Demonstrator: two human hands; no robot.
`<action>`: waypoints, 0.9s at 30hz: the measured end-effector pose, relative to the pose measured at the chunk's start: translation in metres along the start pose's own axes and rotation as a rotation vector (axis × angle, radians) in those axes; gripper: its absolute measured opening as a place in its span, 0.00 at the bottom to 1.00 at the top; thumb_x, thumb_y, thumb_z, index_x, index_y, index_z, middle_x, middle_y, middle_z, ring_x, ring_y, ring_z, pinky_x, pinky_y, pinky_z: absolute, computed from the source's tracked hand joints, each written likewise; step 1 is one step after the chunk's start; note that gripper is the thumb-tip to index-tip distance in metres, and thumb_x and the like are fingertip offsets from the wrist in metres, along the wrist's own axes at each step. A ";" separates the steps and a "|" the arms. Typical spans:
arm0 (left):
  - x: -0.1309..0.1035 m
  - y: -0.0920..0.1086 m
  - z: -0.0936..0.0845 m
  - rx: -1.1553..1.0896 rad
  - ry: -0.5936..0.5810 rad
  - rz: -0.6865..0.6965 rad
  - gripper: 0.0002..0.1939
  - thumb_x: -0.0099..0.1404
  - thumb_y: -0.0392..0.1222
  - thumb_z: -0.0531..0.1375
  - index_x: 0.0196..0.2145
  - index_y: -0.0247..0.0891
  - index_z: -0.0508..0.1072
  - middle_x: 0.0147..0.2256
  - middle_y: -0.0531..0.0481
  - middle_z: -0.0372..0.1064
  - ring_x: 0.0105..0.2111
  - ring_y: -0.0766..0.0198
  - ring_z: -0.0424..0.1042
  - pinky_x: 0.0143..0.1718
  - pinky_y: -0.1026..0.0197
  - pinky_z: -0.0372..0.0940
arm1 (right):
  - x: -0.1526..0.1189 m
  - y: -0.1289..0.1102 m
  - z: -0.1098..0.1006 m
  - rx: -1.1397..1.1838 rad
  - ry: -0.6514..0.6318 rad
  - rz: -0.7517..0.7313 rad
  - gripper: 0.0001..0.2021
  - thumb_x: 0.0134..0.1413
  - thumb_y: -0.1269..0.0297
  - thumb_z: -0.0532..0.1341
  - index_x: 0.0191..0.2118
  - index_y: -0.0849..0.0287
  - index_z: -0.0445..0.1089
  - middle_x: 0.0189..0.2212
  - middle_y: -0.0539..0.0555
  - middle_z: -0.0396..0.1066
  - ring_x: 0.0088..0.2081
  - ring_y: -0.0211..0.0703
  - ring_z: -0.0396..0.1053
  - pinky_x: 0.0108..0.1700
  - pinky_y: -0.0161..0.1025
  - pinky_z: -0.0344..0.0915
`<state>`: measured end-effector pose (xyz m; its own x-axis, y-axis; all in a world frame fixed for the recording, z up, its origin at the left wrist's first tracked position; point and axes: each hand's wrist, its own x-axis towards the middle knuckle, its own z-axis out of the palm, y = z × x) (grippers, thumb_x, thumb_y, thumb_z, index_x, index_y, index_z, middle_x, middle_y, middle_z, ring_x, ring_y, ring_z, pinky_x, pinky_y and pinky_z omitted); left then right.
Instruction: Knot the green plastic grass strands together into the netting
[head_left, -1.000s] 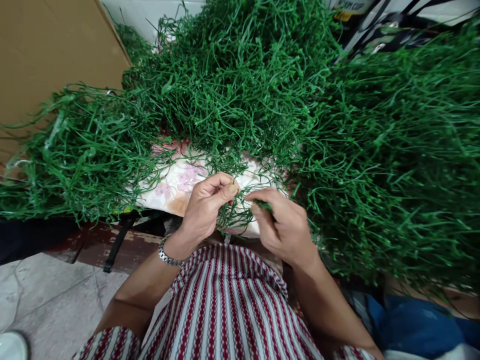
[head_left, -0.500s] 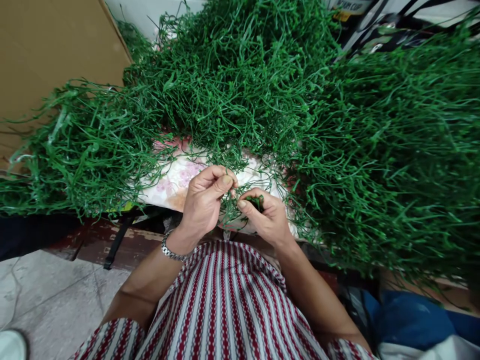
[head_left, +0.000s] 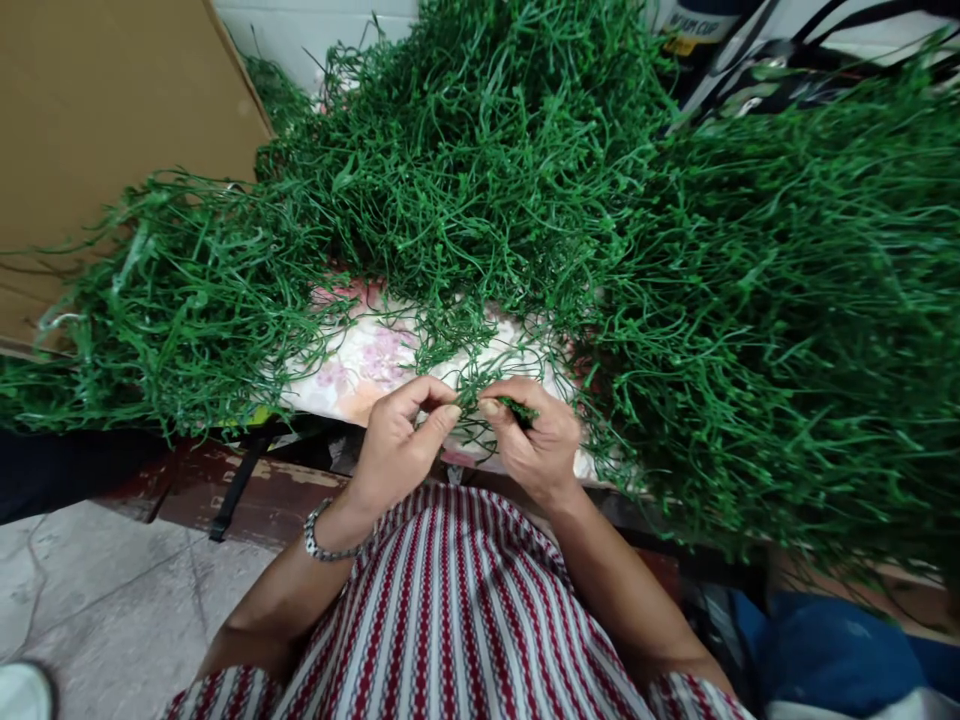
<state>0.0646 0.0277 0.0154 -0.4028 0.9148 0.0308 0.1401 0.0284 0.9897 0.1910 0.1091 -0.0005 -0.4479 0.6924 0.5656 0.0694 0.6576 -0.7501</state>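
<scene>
- Green sprig bunch (head_left: 520,410): central, curled inside the right hand (head_left: 540,445), its thumb and forefinger closed around it.
- Left hand (head_left: 397,440): thumb and forefinger tips together beside loose stems (head_left: 469,382); whether they pinch one, I cannot tell.
- Floral cloth (head_left: 334,372): under the stems, showing toward 10 o'clock.
- Stem heaps (head_left: 487,200): at 9, 12 and 3 o'clock.
- Cardboard panel (head_left: 112,120): 10 o'clock, farther out.
- Striped shirt (head_left: 450,610): 6 o'clock.

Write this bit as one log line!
left hand: near right hand, hold unclear | right hand: holding green stems | flowered cloth: under more stems
</scene>
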 end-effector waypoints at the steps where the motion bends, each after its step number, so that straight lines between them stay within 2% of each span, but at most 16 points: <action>1: 0.001 -0.004 0.002 -0.100 0.032 -0.038 0.04 0.57 0.38 0.58 0.27 0.36 0.68 0.22 0.55 0.60 0.22 0.70 0.57 0.24 0.67 0.53 | -0.001 0.000 0.000 -0.012 0.000 -0.048 0.03 0.54 0.69 0.58 0.33 0.58 0.69 0.25 0.50 0.71 0.26 0.34 0.67 0.29 0.33 0.63; 5: 0.003 -0.010 0.008 -0.413 0.101 -0.169 0.07 0.54 0.40 0.61 0.26 0.36 0.65 0.21 0.57 0.56 0.20 0.73 0.55 0.22 0.69 0.52 | -0.008 -0.003 0.001 -0.163 -0.049 -0.259 0.04 0.52 0.70 0.59 0.36 0.58 0.69 0.25 0.51 0.73 0.23 0.35 0.65 0.26 0.34 0.61; 8: 0.001 -0.010 0.009 -0.486 0.132 -0.201 0.07 0.53 0.39 0.62 0.27 0.36 0.65 0.21 0.57 0.57 0.20 0.73 0.56 0.22 0.70 0.53 | -0.012 -0.008 -0.001 -0.166 -0.132 -0.323 0.06 0.52 0.71 0.60 0.38 0.59 0.69 0.26 0.51 0.74 0.23 0.35 0.67 0.26 0.34 0.63; 12: 0.000 -0.016 0.006 -0.464 0.119 -0.174 0.07 0.54 0.38 0.62 0.26 0.36 0.66 0.21 0.57 0.56 0.21 0.73 0.54 0.22 0.69 0.50 | -0.006 -0.014 -0.020 -0.023 -0.268 -0.186 0.12 0.52 0.70 0.60 0.44 0.59 0.68 0.34 0.52 0.75 0.30 0.36 0.72 0.31 0.32 0.68; 14: 0.000 -0.019 0.002 -0.399 0.095 -0.111 0.06 0.54 0.38 0.61 0.26 0.36 0.67 0.22 0.56 0.56 0.22 0.72 0.54 0.22 0.68 0.50 | 0.002 -0.014 -0.033 -0.010 -0.265 -0.121 0.12 0.51 0.71 0.60 0.44 0.58 0.69 0.35 0.51 0.74 0.30 0.35 0.72 0.31 0.32 0.68; 17: -0.001 -0.021 -0.002 -0.294 0.070 -0.015 0.05 0.55 0.39 0.61 0.26 0.36 0.68 0.23 0.55 0.58 0.22 0.71 0.54 0.23 0.67 0.50 | 0.014 -0.009 -0.044 -0.083 -0.255 -0.176 0.10 0.51 0.74 0.59 0.40 0.59 0.71 0.33 0.51 0.75 0.31 0.36 0.72 0.33 0.32 0.68; 22: -0.003 -0.020 -0.003 -0.263 -0.035 0.031 0.05 0.56 0.39 0.61 0.27 0.36 0.70 0.24 0.54 0.60 0.23 0.70 0.57 0.24 0.67 0.52 | 0.018 0.004 -0.032 -0.180 -0.447 -0.363 0.08 0.51 0.68 0.61 0.38 0.62 0.71 0.30 0.53 0.74 0.31 0.38 0.71 0.33 0.34 0.68; 27: -0.003 -0.019 -0.003 -0.334 -0.122 -0.073 0.08 0.55 0.43 0.61 0.27 0.35 0.68 0.22 0.55 0.59 0.21 0.72 0.55 0.23 0.68 0.51 | 0.014 0.007 -0.025 -0.187 -0.469 -0.355 0.07 0.54 0.67 0.59 0.38 0.64 0.70 0.27 0.52 0.72 0.29 0.35 0.68 0.31 0.32 0.64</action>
<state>0.0606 0.0236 -0.0034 -0.2869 0.9572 -0.0384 -0.1960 -0.0195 0.9804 0.2077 0.1311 0.0112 -0.8137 0.2449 0.5271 -0.0200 0.8945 -0.4466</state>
